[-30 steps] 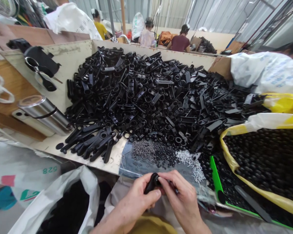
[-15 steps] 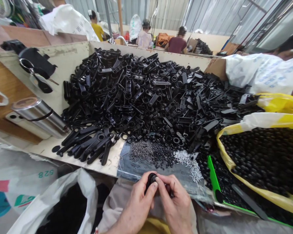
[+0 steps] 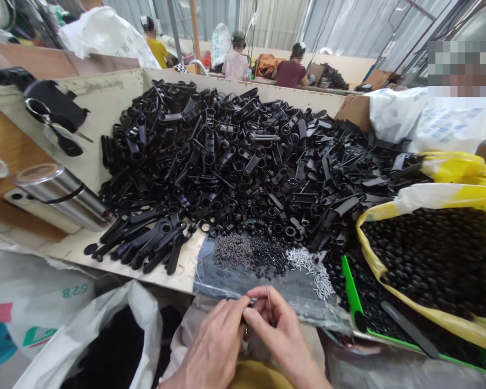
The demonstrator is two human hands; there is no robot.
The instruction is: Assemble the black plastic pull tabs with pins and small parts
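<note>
My left hand (image 3: 213, 346) and my right hand (image 3: 281, 337) meet low in the view, fingertips close together above my lap. Whatever lies between the fingers is too small or too hidden to make out. Just beyond them lies a bluish plastic sheet (image 3: 243, 283) bearing a dark heap of small screws (image 3: 233, 251) and thin silver pins (image 3: 310, 270). Behind the sheet, a large pile of black plastic lever parts (image 3: 227, 162) fills a pale wooden bench.
A yellow-lined bag of round black pieces (image 3: 429, 259) and a green-edged tray (image 3: 350, 286) sit to the right. A white sack of black parts (image 3: 105, 346) stands at lower left. A steel flask (image 3: 59, 197) lies on the left. Several co-workers (image 3: 289, 73) sit beyond.
The black part earlier pinched between my fingers no longer shows. My fingers have spread slightly and my hands have shifted a little left, along with the whole view.
</note>
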